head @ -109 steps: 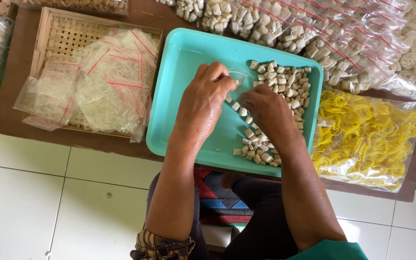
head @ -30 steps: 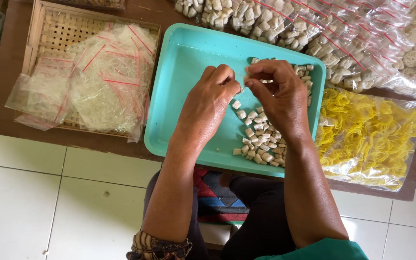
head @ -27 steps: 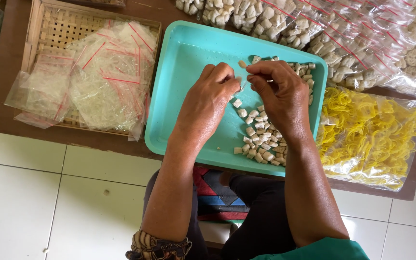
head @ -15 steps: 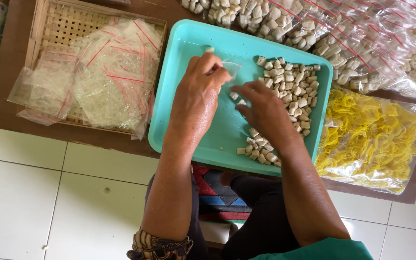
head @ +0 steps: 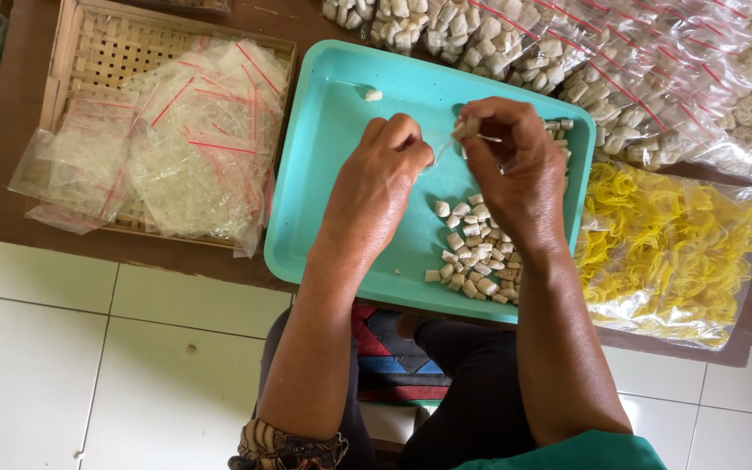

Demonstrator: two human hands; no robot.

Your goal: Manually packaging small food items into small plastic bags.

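Note:
A turquoise plastic tray (head: pixel 324 174) lies on a brown table and holds a heap of small pale cracker pieces (head: pixel 476 257). Over the tray, my left hand (head: pixel 380 187) pinches the mouth of a small clear plastic bag (head: pixel 442 152), mostly hidden between the hands. Fingertips of my right hand (head: pixel 515 174) hold a cracker piece (head: pixel 466 129) at the bag's opening. One stray piece (head: pixel 373 95) rests near the tray's far edge.
A woven bamboo basket (head: pixel 89 52) at the left holds several empty clear bags with red strips (head: pixel 193 139). Filled bags of pale crackers (head: pixel 567 52) line the back. A bag of yellow crackers (head: pixel 681 244) lies right of the tray. White floor tiles (head: pixel 89 365) are below.
My right hand has come up from the heap with a cracker piece and now meets the left hand at the bag's mouth. The left hand shifted slightly toward the tray's middle.

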